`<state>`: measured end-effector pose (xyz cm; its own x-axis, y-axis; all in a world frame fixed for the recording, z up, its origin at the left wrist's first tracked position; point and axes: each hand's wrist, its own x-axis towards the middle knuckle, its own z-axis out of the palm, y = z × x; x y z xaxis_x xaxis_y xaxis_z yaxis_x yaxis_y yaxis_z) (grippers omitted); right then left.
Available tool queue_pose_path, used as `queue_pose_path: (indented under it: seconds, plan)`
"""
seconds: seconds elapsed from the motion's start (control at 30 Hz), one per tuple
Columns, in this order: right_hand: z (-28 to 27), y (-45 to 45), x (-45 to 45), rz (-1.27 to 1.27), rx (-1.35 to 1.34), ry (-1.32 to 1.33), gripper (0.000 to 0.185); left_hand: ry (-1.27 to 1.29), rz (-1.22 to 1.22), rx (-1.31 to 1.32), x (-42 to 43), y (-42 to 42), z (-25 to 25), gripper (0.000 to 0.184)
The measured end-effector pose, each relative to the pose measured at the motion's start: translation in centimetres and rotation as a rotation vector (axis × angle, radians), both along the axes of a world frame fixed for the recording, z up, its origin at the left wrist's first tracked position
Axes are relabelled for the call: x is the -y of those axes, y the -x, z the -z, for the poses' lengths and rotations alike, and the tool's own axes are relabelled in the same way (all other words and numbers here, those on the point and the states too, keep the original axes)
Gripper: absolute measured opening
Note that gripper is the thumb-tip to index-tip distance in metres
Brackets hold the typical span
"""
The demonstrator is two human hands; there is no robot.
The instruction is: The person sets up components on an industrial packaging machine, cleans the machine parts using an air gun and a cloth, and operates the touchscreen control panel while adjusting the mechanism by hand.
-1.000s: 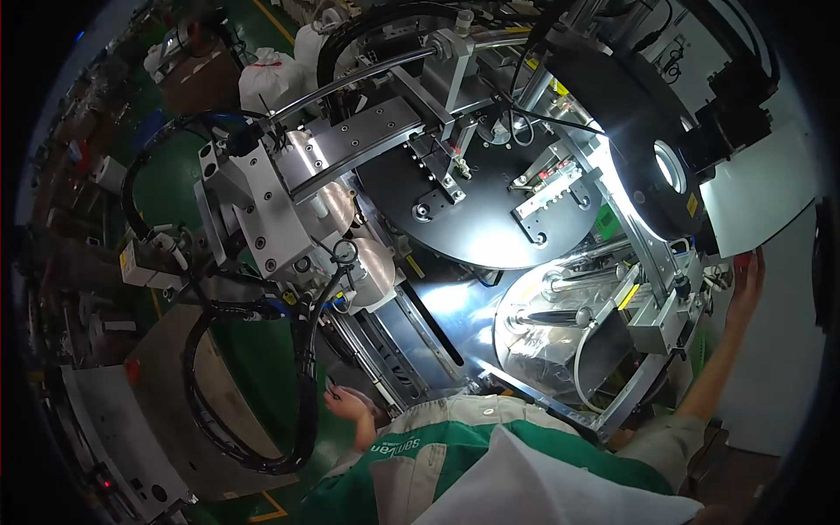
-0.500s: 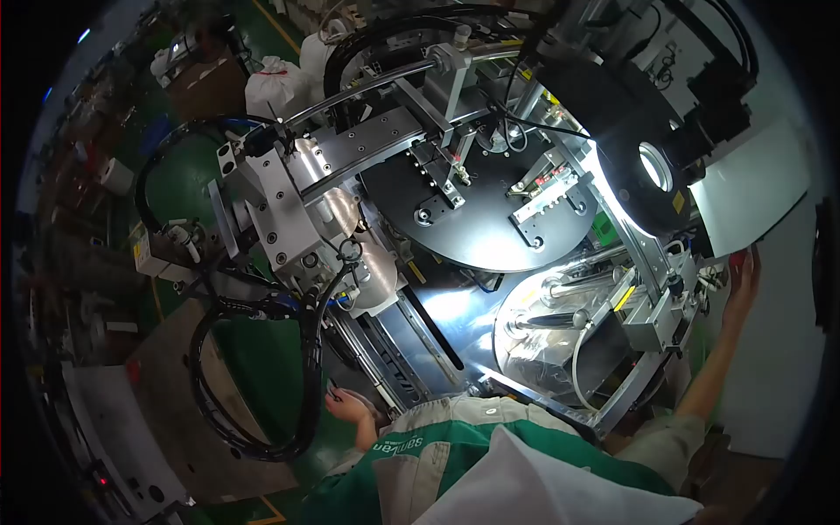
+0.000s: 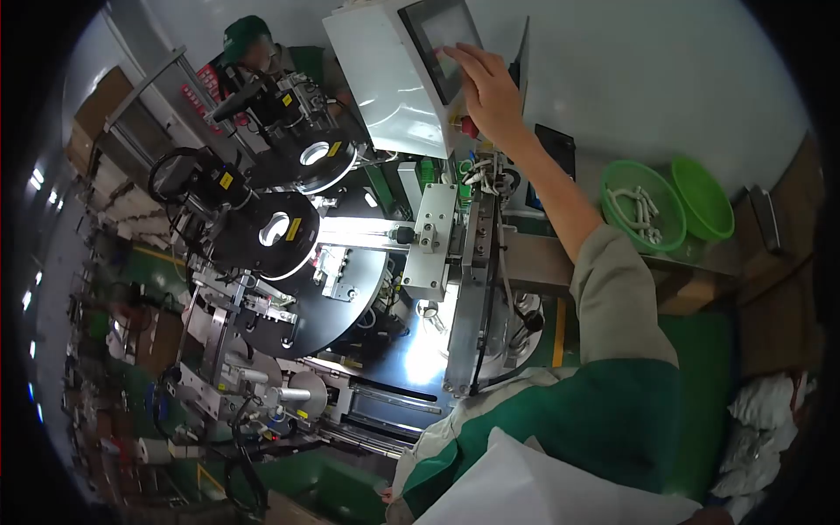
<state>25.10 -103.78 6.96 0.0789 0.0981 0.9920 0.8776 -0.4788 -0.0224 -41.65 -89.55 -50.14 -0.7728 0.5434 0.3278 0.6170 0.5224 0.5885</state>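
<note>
My right hand (image 3: 490,94) is raised to the screen (image 3: 435,48) of a white control box (image 3: 385,83). Its fingers are stretched out, with the fingertips at the glass, and it holds nothing that I can see. Just below the palm, on the box's lower edge, sits a red button (image 3: 470,128). Only a sliver of my left hand (image 3: 386,495) shows low down beside my body, so its fingers and anything in them are hidden.
A machine with a black round table (image 3: 337,306) and ring lights (image 3: 275,229) stands ahead. Green baskets (image 3: 643,206), one holding white pieces, are at right. Behind the machine is another person in a green cap (image 3: 245,37). White bags (image 3: 761,420) lie at lower right.
The view has swung to the right. My right hand has gone from beside the red button up to the screen. My left hand has mostly dropped out of sight.
</note>
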Motion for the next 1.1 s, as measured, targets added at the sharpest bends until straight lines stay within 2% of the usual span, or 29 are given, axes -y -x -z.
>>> queue_pose_path:
  seconds: [0.13, 0.17, 0.2, 0.23, 0.27, 0.3, 0.33, 0.37, 0.4, 0.43, 0.47, 0.5, 0.57, 0.6, 0.67, 0.73, 0.87, 0.93, 1.0, 1.1]
  plan:
    - [-0.2, -1.1, 0.5, -0.015, 0.049, -0.033, 0.043, -0.051, -0.087, -0.128, 2.4, 2.7, -0.8, 0.031]
    - [-0.1, -1.5, 0.6, -0.013, 0.071, -0.027, 0.046, -0.070, -0.015, -0.114, 3.3, 3.1, -1.3, 0.031]
    - [-0.1, -1.8, 0.6, -0.019, 0.047, -0.013, 0.049, -0.143, 0.163, 0.002, 4.1, 2.8, -2.1, 0.030]
    - [0.1, -2.5, 0.6, 0.030, 0.066, 0.036, 0.049, -0.210, 0.333, 0.141, 5.4, 0.8, -6.0, 0.029]
    - [0.2, -2.4, 0.4, 0.030, 0.026, 0.034, 0.047, -0.044, 0.337, 0.057, 6.2, -1.7, -9.3, 0.030]
    - [-0.4, -0.9, 0.2, 0.015, 0.078, 0.064, 0.050, -0.097, 0.382, 0.216, 5.9, -2.3, -9.4, 0.031]
    - [0.1, -1.5, 0.1, -0.040, 0.079, 0.076, 0.054, -0.158, 0.405, 0.093, 7.0, -5.9, -13.6, 0.032]
    - [0.3, -1.7, 0.2, -0.034, 0.076, 0.105, 0.057, -0.095, 0.418, 0.086, 6.9, -6.7, -12.9, 0.032]
    - [0.5, -1.7, 0.4, -0.026, 0.070, 0.134, 0.059, -0.065, 0.483, 0.173, 7.3, -8.6, -14.6, 0.030]
    - [0.2, -2.1, 0.7, 0.035, 0.083, 0.152, 0.060, -0.113, 0.567, 0.113, 6.7, -8.7, -11.3, 0.027]
    - [-0.2, -2.5, 0.8, 0.078, 0.097, 0.171, 0.061, -0.091, 0.683, 0.379, 7.4, -11.1, -13.0, 0.024]
    - [-0.2, -2.8, 0.9, 0.043, 0.145, 0.159, 0.064, -0.254, 0.726, 0.352, 8.2, -14.0, -13.0, 0.024]
    - [-0.7, -3.9, 1.5, 0.086, 0.199, 0.217, 0.050, -0.019, 0.877, 0.260, 9.4, -17.1, -13.9, 0.024]
    - [-0.4, -5.0, 1.3, 0.061, 0.184, 0.155, 0.053, -0.047, 1.007, 0.244, 10.1, -18.4, -14.0, 0.024]
    - [-0.6, -3.8, 1.1, 0.018, 0.113, 0.151, 0.055, 0.028, 1.106, 0.262, 11.5, -20.7, -15.9, 0.024]
    - [-0.4, -4.2, 0.3, 0.023, 0.107, 0.179, 0.055, 0.084, 1.215, 0.330, 12.4, -21.9, -15.4, 0.023]
    - [-0.4, -3.9, 0.1, 0.050, 0.129, 0.166, 0.054, 0.198, 1.303, 0.363, 13.9, -23.0, -15.2, 0.021]
    - [-0.5, -3.6, 0.2, 0.033, 0.144, 0.153, 0.053, 0.220, 1.369, 0.258, 14.1, -23.3, -14.4, 0.026]
    - [-0.7, -3.5, 0.7, -0.048, 0.141, 0.102, 0.041, 0.209, 1.431, 0.163, 14.1, -23.7, -14.3, 0.023]
    - [1.1, -3.3, 2.8, -0.108, 0.016, 0.039, 0.033, 0.256, 1.445, 0.087, 13.8, -24.1, -14.8, 0.025]
